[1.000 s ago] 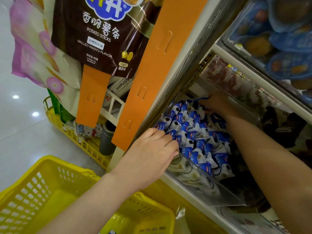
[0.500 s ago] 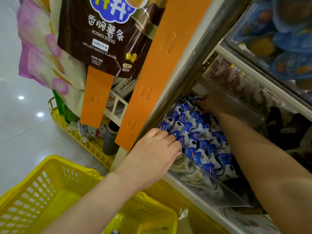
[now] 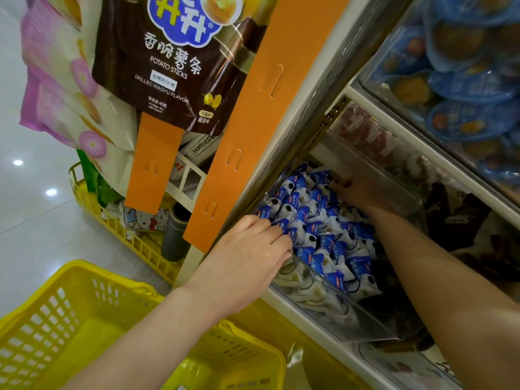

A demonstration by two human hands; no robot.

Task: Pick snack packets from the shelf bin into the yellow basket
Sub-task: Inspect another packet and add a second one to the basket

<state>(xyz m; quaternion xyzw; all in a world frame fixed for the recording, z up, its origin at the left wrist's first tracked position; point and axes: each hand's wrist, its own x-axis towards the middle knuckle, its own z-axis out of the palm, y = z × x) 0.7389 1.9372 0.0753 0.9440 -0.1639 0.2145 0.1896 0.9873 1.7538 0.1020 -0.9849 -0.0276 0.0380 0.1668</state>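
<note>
Fingers (image 3: 270, 232) of both hands are bent into the snack packets (image 3: 315, 220) in the bin (image 3: 337, 313), left hand (image 3: 244, 260) near, right hand (image 3: 363, 192) far. Can't tell what's gripped. Grabbing step; next up, lift some over to the near-left basket (image 3: 92, 270).

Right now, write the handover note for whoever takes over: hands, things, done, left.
The left hand is at the near-left corner of the bin, fingers bent onto the packets; grip not visible.
The right hand is at the far end, fingertips among packets; grip not visible.
The bin sits on the shelf, heaped with packets. The basket stands below left.
Done: both hands are in the bin; no packet lifted clear.
Left: grasp packets, carry them to the basket.
</note>
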